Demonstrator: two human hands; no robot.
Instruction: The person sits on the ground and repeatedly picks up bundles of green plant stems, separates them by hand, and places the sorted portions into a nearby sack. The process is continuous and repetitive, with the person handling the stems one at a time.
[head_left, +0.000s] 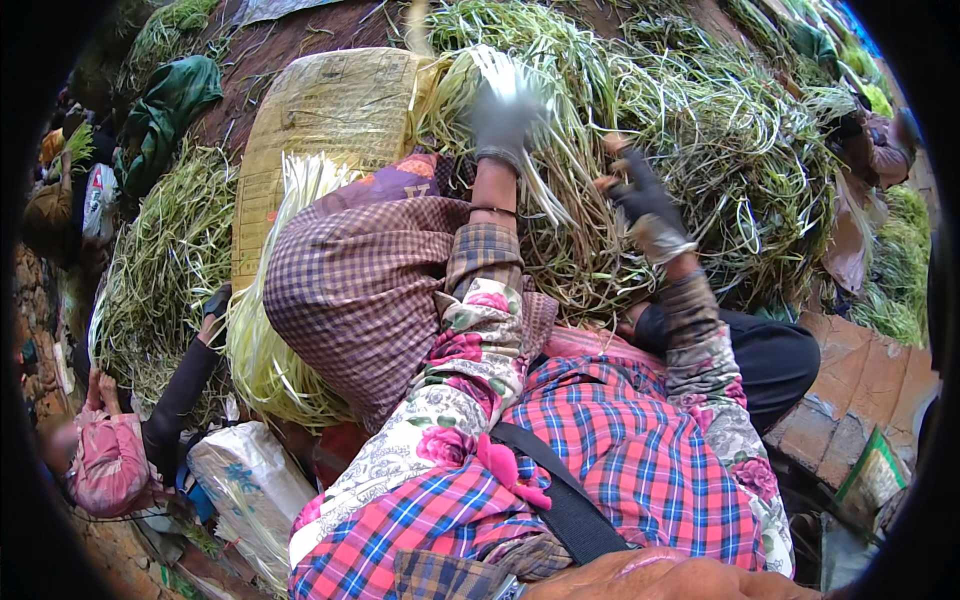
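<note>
My left hand (506, 124), in a grey glove and partly blurred, is shut on a bunch of long pale-stemmed leafy greens (544, 187); white stem ends stick out above and below it. To its right my right hand (645, 187), in a dark glove with bare fingertips, is held with its fingers apart over a heap of loose green stalks (712, 157) and holds nothing that I can see. A sorted bundle of pale yellow-white stalks (285, 360) lies left of my checked-cloth-covered knee (360, 285).
A yellow printed woven sack (322, 105) lies beyond the knee. Another stalk heap (165, 270) and a person in pink (112, 457) are at the left, near a white sack (251, 480). A further person (881, 146) sits at the right. Brick paving (855, 390) shows at lower right.
</note>
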